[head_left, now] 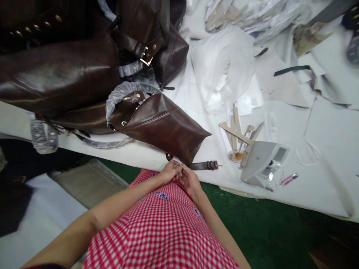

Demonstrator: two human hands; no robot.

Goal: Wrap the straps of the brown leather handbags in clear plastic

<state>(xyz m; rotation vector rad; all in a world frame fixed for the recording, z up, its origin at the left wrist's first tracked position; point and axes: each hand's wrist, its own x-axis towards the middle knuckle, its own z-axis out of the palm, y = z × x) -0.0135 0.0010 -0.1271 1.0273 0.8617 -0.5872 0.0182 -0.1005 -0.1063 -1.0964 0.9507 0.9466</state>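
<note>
My left hand (169, 172) and my right hand (190, 180) meet at the table's near edge, fingers curled together in a pinch on something small that I cannot make out. They sit just below a dark brown leather bag (165, 125) lying on its side. A brown strap with a brass buckle (207, 165) pokes out to the right of my hands. My red and white checked apron (159, 228) fills the foreground.
More brown leather bags (58, 74) are piled at the back left. A white table (322, 149) carries wooden sticks (238, 136), a grey wedge-shaped device (262, 160), a pink pen (288, 179) and crumpled white paper (224, 67). Green floor (269, 231) lies below.
</note>
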